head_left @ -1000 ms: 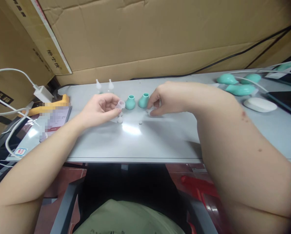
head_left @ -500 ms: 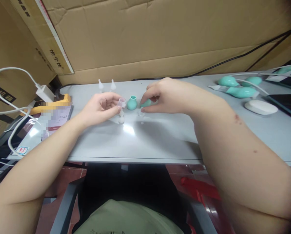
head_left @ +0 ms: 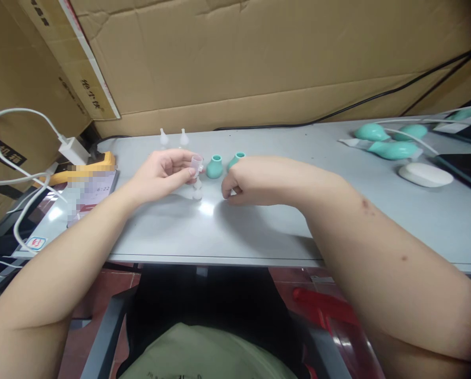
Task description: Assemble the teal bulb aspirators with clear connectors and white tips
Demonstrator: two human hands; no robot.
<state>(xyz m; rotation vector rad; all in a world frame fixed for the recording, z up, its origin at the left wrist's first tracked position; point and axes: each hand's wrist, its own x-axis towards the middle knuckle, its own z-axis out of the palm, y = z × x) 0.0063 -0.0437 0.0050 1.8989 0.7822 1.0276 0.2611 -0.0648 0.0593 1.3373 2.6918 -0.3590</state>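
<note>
My left hand pinches a translucent plastic connector between thumb and fingers, its wide opening facing up. Just below it a small whitish plastic part rests on the table. My right hand is down at the tabletop, thumb and forefinger pressed together; what is between them is hidden. Between my hands stands a teal rubber bulb, open at the neck. A second teal bulb is partly covered by my right hand. Two white pointed nozzles stand behind my left hand.
Several teal bulbs, some wrapped, lie at the right, near a white oval case and a dark device. At the left are a phone, a yellow tool and a charger with a white cable. Cardboard stands behind.
My right hand has moved left and down from beside the second bulb to the table in front of it, covering the small clear part there. My left hand keeps its hold.
</note>
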